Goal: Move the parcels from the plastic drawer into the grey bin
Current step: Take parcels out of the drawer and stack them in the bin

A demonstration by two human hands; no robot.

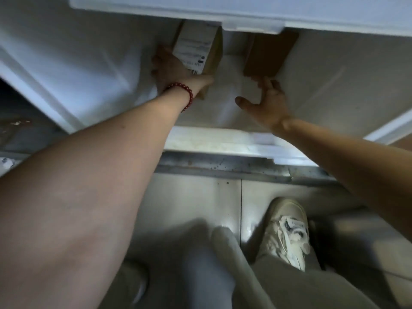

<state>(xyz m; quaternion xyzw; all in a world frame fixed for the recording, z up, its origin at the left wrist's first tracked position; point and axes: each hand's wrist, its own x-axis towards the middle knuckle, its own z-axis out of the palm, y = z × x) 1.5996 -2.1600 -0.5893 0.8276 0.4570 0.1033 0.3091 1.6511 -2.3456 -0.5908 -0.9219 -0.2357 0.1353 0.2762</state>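
Observation:
Both my arms reach into a pulled-out white plastic drawer [334, 85]. My left hand [169, 70], with a red bead bracelet at the wrist, grips a brown cardboard parcel with a white label [196, 47] from its left and underside. A second plain brown parcel [267, 54] lies at the back right of the drawer, partly under the cabinet's white front edge. My right hand [265, 101] hovers just in front of that parcel with fingers spread, touching nothing that I can tell. The grey bin is out of view.
The white cabinet edge [223, 16] overhangs the back of the drawer. The drawer's front rim [223, 141] sits above a metal floor rail [223, 168]. My legs and a pale shoe [287, 230] stand on the tiled floor below.

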